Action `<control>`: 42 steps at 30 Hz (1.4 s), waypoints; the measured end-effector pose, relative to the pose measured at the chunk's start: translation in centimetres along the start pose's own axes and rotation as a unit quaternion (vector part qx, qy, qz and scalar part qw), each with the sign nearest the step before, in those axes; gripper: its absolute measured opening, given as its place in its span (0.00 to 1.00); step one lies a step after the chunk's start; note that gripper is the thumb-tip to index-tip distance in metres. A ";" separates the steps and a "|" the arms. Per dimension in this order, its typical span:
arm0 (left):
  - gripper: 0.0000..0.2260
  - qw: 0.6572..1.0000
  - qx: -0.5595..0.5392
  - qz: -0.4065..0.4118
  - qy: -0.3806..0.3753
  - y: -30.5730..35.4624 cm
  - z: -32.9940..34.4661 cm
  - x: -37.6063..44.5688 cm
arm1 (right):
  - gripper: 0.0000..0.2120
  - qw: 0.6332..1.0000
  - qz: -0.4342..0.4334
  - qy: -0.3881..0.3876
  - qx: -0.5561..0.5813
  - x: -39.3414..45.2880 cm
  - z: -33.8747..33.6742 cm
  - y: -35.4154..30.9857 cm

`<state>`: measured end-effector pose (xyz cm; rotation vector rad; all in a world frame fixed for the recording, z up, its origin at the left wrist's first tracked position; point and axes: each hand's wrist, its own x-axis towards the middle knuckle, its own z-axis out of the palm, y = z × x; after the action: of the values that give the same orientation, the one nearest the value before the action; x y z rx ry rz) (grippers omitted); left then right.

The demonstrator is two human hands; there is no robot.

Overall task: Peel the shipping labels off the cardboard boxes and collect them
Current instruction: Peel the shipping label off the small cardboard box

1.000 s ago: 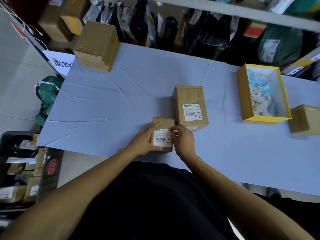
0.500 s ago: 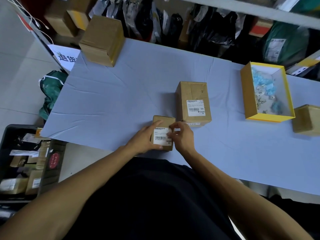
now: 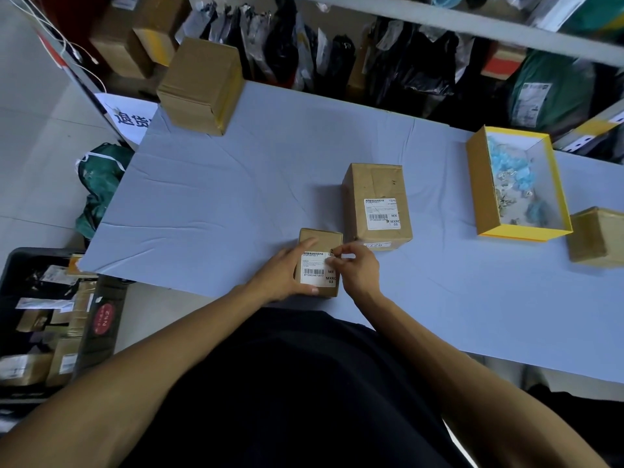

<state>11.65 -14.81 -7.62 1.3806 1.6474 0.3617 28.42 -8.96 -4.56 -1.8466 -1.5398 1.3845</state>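
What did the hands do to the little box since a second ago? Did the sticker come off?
Not yet. The right hand has shifted slightly up to the top right corner of the shipping label and pinches at it; the label still lies almost flat. The left hand keeps gripping the small cardboard box in the same spot. The bigger labelled box and the yellow box stayed put.

Dim, bluish light; wide-angle edge distortion.
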 end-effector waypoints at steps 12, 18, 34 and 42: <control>0.47 1.000 -0.008 0.002 0.013 0.1 -0.1 0.0 | 0.04 0.999 0.026 -0.006 0.038 0.4 0.2 0.4; 0.47 1.000 -0.014 -0.002 0.011 0.1 0.0 0.0 | 0.02 0.999 0.012 0.003 0.043 0.3 -0.1 1.2; 0.48 1.000 -0.013 -0.008 0.010 0.3 0.0 -0.3 | 0.11 0.997 -0.013 -0.042 0.061 0.3 -0.2 1.5; 0.50 1.000 -0.009 -0.013 0.010 0.2 -0.1 -0.3 | 0.06 0.998 -0.019 -0.048 0.032 1.0 0.4 2.0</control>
<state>11.71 -14.95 -7.30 1.3456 1.6736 0.3756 29.06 -8.87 -6.73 -1.7272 -1.5484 1.5077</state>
